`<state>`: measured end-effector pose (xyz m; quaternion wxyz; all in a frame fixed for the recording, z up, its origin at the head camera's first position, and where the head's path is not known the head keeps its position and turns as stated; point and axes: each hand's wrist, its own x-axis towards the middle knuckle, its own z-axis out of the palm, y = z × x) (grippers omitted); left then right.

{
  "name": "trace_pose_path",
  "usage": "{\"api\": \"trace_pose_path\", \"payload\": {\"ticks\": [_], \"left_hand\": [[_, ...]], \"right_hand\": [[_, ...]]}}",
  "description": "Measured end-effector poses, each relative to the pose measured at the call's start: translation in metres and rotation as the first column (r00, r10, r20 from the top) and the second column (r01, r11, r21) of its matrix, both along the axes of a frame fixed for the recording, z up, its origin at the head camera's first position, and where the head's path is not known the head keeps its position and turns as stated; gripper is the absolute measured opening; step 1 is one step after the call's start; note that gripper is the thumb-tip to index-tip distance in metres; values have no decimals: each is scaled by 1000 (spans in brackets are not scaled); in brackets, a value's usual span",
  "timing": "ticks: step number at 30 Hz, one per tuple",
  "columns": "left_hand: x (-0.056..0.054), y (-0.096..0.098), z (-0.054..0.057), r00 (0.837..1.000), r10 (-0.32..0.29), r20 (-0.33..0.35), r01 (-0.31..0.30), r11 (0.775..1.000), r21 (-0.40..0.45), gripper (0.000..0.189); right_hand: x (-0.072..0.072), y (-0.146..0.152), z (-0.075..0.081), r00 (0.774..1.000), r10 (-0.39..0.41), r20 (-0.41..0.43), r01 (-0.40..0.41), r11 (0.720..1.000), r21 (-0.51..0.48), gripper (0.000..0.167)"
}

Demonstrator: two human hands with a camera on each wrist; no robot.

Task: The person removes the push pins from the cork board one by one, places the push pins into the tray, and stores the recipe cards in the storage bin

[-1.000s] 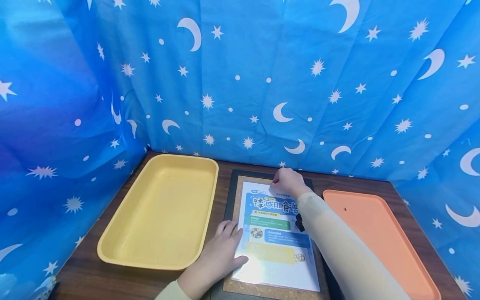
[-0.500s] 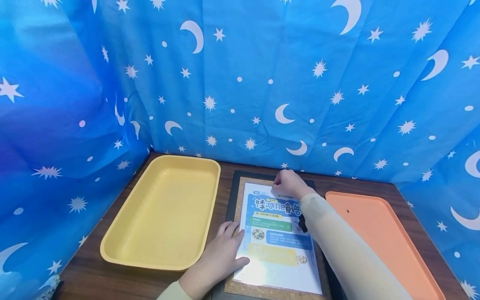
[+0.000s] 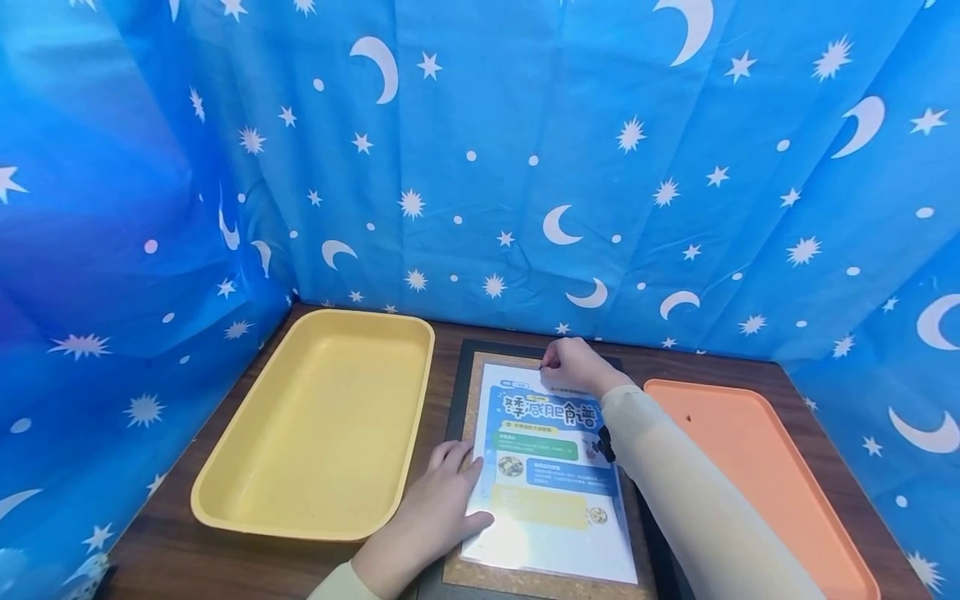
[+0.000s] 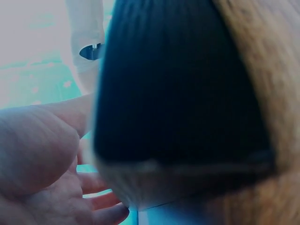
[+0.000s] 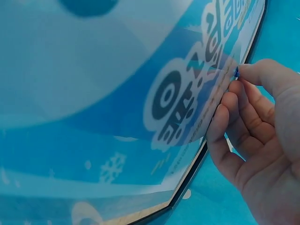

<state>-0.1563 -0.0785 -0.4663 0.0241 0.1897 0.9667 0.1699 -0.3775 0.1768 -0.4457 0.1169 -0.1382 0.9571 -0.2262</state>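
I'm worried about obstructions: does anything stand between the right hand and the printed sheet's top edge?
Nothing visible blocks it: the right hand pinches a small blue item right at the top edge of the printed sheet.

The backdrop [image 3: 480, 108] is blue with white moons, stars and dots. By the left edge of the wood-grained brown table [image 3: 187, 558], the basin [image 3: 322, 433] is yellow; by the right, the tray [image 3: 780, 475] orange. The black-framed board [image 3: 525, 580] is speckled brown, its white sheet [image 3: 551, 475] blocked blue, green and yellow. The pinched piece [image 5: 236, 72] is blue.

Sheet [image 3: 551, 475] atop corkboard [image 3: 540, 582]; pin [image 5: 236, 72] pinched
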Motion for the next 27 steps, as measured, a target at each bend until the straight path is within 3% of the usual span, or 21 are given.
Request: {"api": "trace_pose_path", "payload": {"ticks": [6,13,27], "left_hand": [[0,-2,-2,1000,-5,1,5,1000,-6,73],[-2,-4,-3,1000,-4,-3,4,1000,-2,74],[-1,-4,-3,1000,-5,5,5,1000,17,74]], "right_hand": [[-1,-2,-1,999,-34,31,33,999,9,11],[-5,-7,-1,1000,-8,-14,9,999,52,13],[-3,-8,-1,1000,21,-11,-19,995,102,17]]}}
